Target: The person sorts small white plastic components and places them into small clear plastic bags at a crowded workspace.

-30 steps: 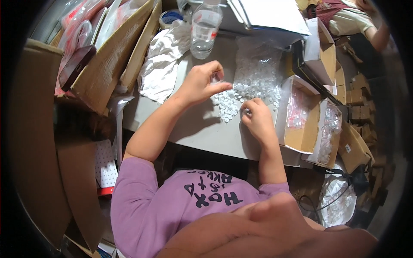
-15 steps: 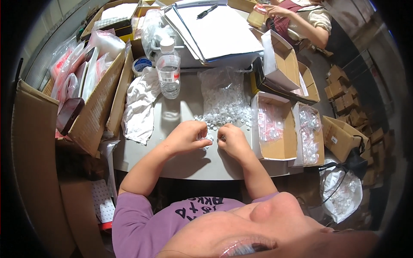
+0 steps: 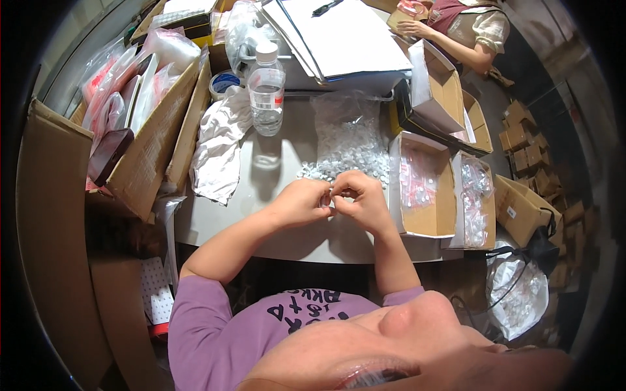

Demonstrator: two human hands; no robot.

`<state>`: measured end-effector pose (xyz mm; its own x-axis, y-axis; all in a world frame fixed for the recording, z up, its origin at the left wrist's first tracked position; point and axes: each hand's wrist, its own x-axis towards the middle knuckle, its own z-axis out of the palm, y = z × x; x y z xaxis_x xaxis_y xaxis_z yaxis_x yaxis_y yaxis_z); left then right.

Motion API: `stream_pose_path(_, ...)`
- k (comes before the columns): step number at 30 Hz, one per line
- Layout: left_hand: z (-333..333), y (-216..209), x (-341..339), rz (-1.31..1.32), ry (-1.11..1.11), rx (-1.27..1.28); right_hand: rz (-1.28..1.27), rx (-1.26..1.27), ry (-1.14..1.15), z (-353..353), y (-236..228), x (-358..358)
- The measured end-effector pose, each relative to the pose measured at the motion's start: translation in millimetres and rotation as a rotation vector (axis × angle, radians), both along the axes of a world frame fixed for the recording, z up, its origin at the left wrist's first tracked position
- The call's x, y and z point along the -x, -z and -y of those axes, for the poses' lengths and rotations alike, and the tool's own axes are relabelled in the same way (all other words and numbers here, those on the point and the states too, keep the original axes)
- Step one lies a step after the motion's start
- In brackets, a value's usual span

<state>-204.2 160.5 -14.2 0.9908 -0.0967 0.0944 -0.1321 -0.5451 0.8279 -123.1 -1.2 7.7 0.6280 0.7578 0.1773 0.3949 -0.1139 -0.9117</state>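
Both hands meet over the near part of the grey table (image 3: 215, 231). My left hand (image 3: 304, 202) is closed, its thumb and fingers curled around something too small to make out. Against it, my right hand (image 3: 362, 201) is bent in a pinch, thumb and forefinger together at the left fingertips. Just beyond them lies a heap of small whitish translucent pieces (image 3: 352, 161), spilling from the mouth of a clear plastic bag (image 3: 349, 117). What sits between the fingers is mostly hidden.
A water bottle (image 3: 266, 98) stands beyond my left hand, beside a crumpled white cloth (image 3: 220, 146). To the right are an open box (image 3: 433, 218) with small bags and another box (image 3: 477, 205). Papers (image 3: 352, 45) lie at the back. A person (image 3: 469, 39) works at far right.
My right hand has risen off the heap's edge and come to my left hand; their fingertips now meet. My left hand has shifted slightly right. The view has tilted a little.
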Motion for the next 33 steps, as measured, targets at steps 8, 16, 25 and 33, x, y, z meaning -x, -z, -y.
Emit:
stream_pose_path(8, 0, 5, -1, -0.009, -0.053, 0.142, 0.124, -0.069, -0.092, -4, 0, 8)
stream_pose_path(16, -4, 12, -4, -0.089, -0.039, 0.271, 0.292, -0.103, -0.115, -3, -2, 7)
stream_pose_path(25, -1, 3, -2, -0.048, 0.039, 0.402, 0.243, -0.165, -0.081, -5, 1, 11)
stream_pose_path(33, -16, 5, 0, -0.214, 0.243, 0.457, 0.218, -0.01, -0.195, 4, -10, 13)
